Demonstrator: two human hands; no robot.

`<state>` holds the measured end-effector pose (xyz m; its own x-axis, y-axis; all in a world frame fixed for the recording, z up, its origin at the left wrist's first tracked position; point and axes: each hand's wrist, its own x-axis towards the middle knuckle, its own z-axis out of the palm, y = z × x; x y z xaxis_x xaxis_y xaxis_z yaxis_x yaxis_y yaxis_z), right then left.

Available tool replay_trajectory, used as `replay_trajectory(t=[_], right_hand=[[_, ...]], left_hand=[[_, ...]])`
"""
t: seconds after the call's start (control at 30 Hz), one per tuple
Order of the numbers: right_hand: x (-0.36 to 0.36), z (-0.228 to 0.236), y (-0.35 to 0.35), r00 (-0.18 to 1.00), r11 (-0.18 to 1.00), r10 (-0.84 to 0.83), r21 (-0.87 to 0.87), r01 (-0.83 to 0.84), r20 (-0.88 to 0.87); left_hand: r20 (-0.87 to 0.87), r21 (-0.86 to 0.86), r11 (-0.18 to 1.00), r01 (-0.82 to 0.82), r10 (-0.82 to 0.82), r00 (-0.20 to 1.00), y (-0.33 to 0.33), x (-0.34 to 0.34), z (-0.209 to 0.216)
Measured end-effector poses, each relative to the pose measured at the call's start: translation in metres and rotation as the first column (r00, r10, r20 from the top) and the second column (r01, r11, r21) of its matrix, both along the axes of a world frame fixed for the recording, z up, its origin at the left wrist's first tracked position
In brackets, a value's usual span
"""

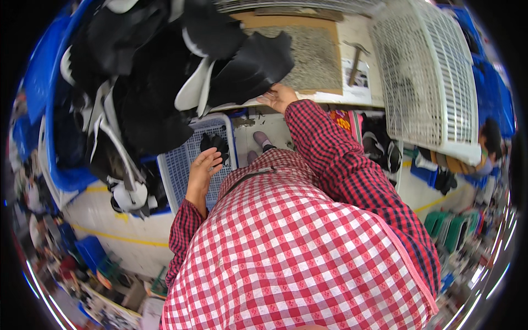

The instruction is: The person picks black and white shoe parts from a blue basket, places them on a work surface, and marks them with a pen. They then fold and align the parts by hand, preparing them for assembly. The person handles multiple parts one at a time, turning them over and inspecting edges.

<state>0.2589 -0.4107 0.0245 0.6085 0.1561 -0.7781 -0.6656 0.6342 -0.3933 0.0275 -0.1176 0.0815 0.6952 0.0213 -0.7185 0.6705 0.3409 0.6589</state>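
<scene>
My left hand is raised beside my apron with its fingers apart, and nothing shows in it. Below and beyond it lie small black pieces in a pale blue basket. My right hand reaches to the table's front edge, thumb and fingers at the lower edge of a black shoe upper. The fingertips partly hide the contact. This upper has a jagged edge and lies against a big heap of black uppers with white lining.
A large blue crate stands at left under the heap. On the table are a framed grey rough board, a hammer and an upended white plastic basket. Shoes sit below. Another person is at far right.
</scene>
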Motion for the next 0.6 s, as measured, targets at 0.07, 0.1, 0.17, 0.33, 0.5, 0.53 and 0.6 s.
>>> replay_trajectory(t=[0.07, 0.1, 0.17, 0.33, 0.5, 0.53, 0.6], right_hand=[[-0.022, -0.007, -0.013, 0.999, 0.992, 0.055, -0.113, -0.054, 0.0], [-0.04, -0.011, -0.02, 0.996, 0.983, 0.089, -0.157, -0.091, -0.02], [-0.066, -0.025, -0.036, 0.997, 0.992, 0.067, -0.11, -0.063, 0.035], [-0.161, -0.076, -0.084, 0.979, 0.935, 0.116, -0.314, -0.165, -0.17], [-0.192, -0.119, -0.151, 0.728, 0.199, 0.575, -0.8, -0.567, -0.373], [-0.187, -0.123, -0.16, 0.694, 0.007, 0.562, -0.836, -0.549, -0.451], [-0.174, -0.121, -0.16, 0.624, -0.251, 0.561, -0.83, -0.497, -0.543]], left_hand=[[-0.055, 0.059, 0.982, 0.177, -0.174, 0.983, -0.01, 0.02, 0.002], [0.017, 0.063, 0.96, 0.271, -0.273, 0.962, -0.015, 0.028, 0.005], [0.002, 0.121, 0.896, 0.426, -0.43, 0.903, -0.022, 0.06, 0.003], [-0.025, 0.23, 0.676, 0.7, -0.715, 0.699, -0.03, 0.125, -0.01], [0.208, 0.423, 0.494, 0.76, -0.869, 0.449, -0.057, 0.148, 0.005], [0.243, 0.606, 0.46, 0.649, -0.884, 0.399, -0.065, 0.157, 0.013], [0.306, 0.639, 0.63, 0.441, -0.735, 0.605, -0.067, 0.159, 0.054]])
